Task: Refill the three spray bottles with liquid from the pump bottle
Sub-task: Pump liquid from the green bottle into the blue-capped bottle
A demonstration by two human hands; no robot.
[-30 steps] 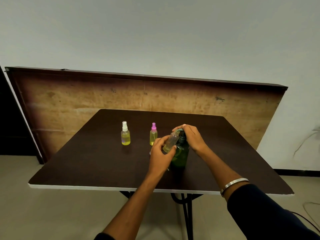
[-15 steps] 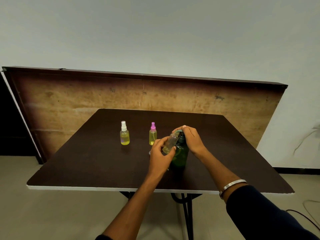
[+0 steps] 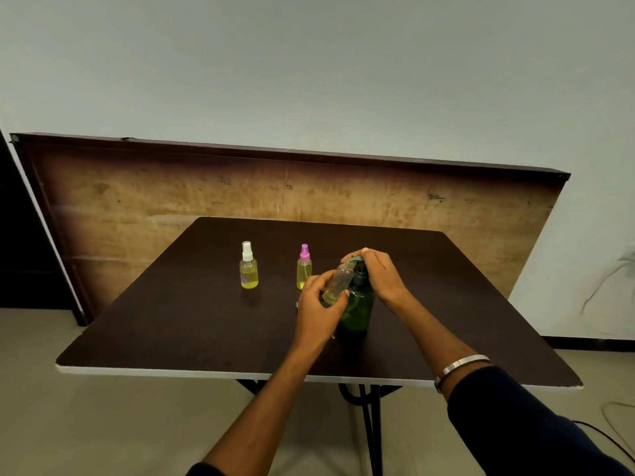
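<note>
Right now our left hand (image 3: 318, 304) grips the uncapped spray bottle (image 3: 338, 282), tilted with its mouth up at the nozzle of the green pump bottle (image 3: 357, 309) near the middle of the table (image 3: 165, 324), while our right hand (image 3: 379, 271) curls over the pump head. If that narrow mouth drifts off the nozzle, we likely squirt liquid over our fingers and the tabletop. Pressing too hard could also tip the pump bottle, since nothing steadies its base.

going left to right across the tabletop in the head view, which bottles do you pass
White-capped spray bottle → pink-capped spray bottle → uncapped clear bottle, held tilted by the left hand → green pump bottle, its pump under the right hand.
</note>
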